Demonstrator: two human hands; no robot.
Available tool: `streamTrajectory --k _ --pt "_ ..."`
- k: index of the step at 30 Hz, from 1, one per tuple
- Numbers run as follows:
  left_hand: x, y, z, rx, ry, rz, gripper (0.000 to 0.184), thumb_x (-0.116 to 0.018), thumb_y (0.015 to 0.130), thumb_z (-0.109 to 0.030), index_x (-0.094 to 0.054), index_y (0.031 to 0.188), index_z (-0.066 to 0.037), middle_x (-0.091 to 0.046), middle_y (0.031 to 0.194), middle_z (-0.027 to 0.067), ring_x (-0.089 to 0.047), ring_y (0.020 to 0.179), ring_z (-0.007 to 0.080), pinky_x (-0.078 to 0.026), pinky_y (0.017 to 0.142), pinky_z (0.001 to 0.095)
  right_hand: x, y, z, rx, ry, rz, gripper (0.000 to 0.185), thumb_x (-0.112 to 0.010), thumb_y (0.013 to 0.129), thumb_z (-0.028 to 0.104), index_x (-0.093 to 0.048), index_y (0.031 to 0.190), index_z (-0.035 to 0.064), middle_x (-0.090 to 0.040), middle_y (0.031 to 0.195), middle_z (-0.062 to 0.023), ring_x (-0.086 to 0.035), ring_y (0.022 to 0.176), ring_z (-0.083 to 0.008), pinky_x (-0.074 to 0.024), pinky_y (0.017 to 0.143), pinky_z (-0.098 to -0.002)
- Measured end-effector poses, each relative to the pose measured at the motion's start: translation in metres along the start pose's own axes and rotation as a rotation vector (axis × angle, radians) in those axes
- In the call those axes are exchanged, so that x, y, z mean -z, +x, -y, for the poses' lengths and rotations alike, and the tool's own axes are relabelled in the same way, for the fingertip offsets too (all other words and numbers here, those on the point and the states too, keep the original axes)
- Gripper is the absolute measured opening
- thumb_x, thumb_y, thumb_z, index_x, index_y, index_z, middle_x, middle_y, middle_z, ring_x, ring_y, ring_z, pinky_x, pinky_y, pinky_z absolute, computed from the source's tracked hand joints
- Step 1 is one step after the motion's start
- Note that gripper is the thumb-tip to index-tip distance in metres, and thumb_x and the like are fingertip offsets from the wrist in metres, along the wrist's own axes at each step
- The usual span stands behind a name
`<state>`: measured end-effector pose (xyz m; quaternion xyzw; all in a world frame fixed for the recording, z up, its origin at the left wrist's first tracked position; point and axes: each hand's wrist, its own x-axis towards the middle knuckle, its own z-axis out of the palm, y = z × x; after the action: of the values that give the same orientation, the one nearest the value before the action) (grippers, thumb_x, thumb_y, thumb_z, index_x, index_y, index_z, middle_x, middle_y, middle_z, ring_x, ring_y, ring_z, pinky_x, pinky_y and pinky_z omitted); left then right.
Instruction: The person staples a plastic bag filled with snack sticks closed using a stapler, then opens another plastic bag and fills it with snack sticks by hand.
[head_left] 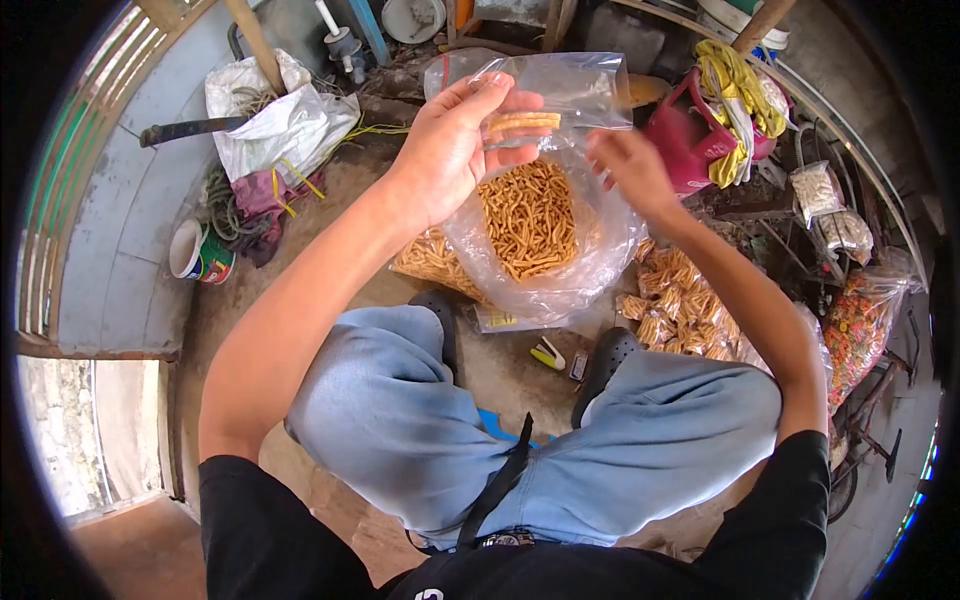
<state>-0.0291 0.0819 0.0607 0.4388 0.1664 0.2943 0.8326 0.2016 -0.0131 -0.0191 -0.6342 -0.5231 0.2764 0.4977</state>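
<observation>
My left hand [460, 135] is raised over an open clear plastic bag [610, 235] full of brown snack sticks [528, 220]. Paler snack sticks [525, 122] lie across its fingers, with the thumb folded over near the top. Just behind the fingers is a flat clear plastic bag [585, 85]; whether the hand grips it too, I cannot tell. On the other side, my right hand [635, 175] is near the big bag's upper right edge, its fingers blurred by motion.
Filled snack packets [685, 300] are piled at the right, and another snack bag [435, 262] lies left of the big one. A stapler [547, 352] lies between my feet. A pink basket [690, 135] with yellow cloth stands upper right, a small bucket [203, 252] at the left.
</observation>
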Motion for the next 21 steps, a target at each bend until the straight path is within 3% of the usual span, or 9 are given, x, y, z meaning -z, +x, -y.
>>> streamTrajectory --k 1,3,5,7,8,10,14,21 --pt "0.001 -0.001 -0.001 -0.001 0.002 -0.003 0.019 -0.054 0.095 -0.023 -0.058 0.106 -0.009 -0.065 0.107 0.0109 -0.065 0.094 0.025 -0.058 0.07 0.0325 -0.006 0.006 -0.041 -0.014 -0.291 0.184 0.019 -0.054 0.09 0.015 -0.058 0.106 0.0047 -0.062 0.09 -0.0058 -0.059 0.077 -0.0145 -0.0482 0.063 -0.0288" --pt "0.003 -0.003 -0.002 -0.005 0.093 -0.045 0.019 -0.056 0.094 -0.025 -0.059 0.106 -0.01 -0.065 0.103 0.0078 -0.064 0.088 0.0202 -0.052 0.065 0.0311 -0.032 0.002 -0.121 0.251 -0.523 0.344 0.02 -0.058 0.086 0.019 -0.061 0.101 0.0064 -0.065 0.09 -0.0111 -0.063 0.076 -0.0258 -0.0495 0.066 -0.0371" --pt "0.006 -0.004 -0.001 -0.004 0.086 -0.054 0.019 -0.056 0.094 -0.026 -0.059 0.105 -0.01 -0.065 0.1 0.0068 -0.063 0.084 0.0183 -0.05 0.064 0.0308 -0.056 -0.011 -0.16 0.103 -0.74 0.543 0.027 -0.062 0.081 0.027 -0.063 0.098 0.007 -0.066 0.089 -0.0146 -0.063 0.078 -0.0347 -0.049 0.07 -0.0434" --pt "0.008 -0.004 -0.002 -0.008 0.08 -0.064 0.019 -0.057 0.093 -0.026 -0.059 0.104 -0.011 -0.065 0.098 0.0058 -0.061 0.081 0.0164 -0.048 0.064 0.0305 -0.087 -0.02 -0.181 -0.095 -0.773 0.517 0.033 -0.064 0.079 0.036 -0.063 0.098 0.0087 -0.067 0.084 -0.015 -0.063 0.08 -0.0348 -0.0491 0.07 -0.0443" --pt "0.009 -0.004 -0.003 -0.018 0.07 -0.046 0.019 -0.057 0.093 -0.026 -0.059 0.104 -0.011 -0.065 0.096 0.0055 -0.06 0.079 0.016 -0.047 0.064 0.0306 -0.099 -0.025 -0.183 -0.088 -0.77 0.522 0.033 -0.064 0.079 0.036 -0.063 0.098 0.0087 -0.067 0.084 -0.015 -0.063 0.08 -0.0348 -0.0491 0.07 -0.0443" --pt "0.01 -0.006 -0.005 -0.027 0.06 -0.038 0.019 -0.057 0.093 -0.026 -0.06 0.104 -0.011 -0.065 0.095 0.0051 -0.06 0.078 0.0156 -0.047 0.064 0.0308 -0.124 -0.037 -0.169 -0.344 -0.771 0.284 0.033 -0.065 0.079 0.039 -0.063 0.094 0.0094 -0.067 0.085 -0.0156 -0.064 0.082 -0.0343 -0.049 0.07 -0.0448" --pt "0.011 -0.005 -0.007 -0.028 0.025 -0.024 0.018 -0.058 0.091 -0.026 -0.059 0.1 -0.011 -0.065 0.094 0.005 -0.06 0.078 0.0152 -0.047 0.065 0.0309 -0.148 -0.043 -0.179 -0.391 -0.787 0.097 0.032 -0.064 0.079 0.039 -0.062 0.091 0.0093 -0.067 0.086 -0.0162 -0.064 0.082 -0.0345 -0.0494 0.071 -0.0452" --pt "0.002 -0.012 -0.012 -0.048 0.056 -0.038 0.021 -0.06 0.088 -0.027 -0.056 0.1 -0.01 -0.063 0.09 0.0055 -0.059 0.076 0.0154 -0.046 0.063 0.0301 -0.115 -0.032 -0.186 -0.373 -0.57 0.108 0.024 -0.06 0.082 0.03 -0.068 0.089 0.0089 -0.068 0.084 -0.0146 -0.065 0.079 -0.0327 -0.0503 0.073 -0.0436"
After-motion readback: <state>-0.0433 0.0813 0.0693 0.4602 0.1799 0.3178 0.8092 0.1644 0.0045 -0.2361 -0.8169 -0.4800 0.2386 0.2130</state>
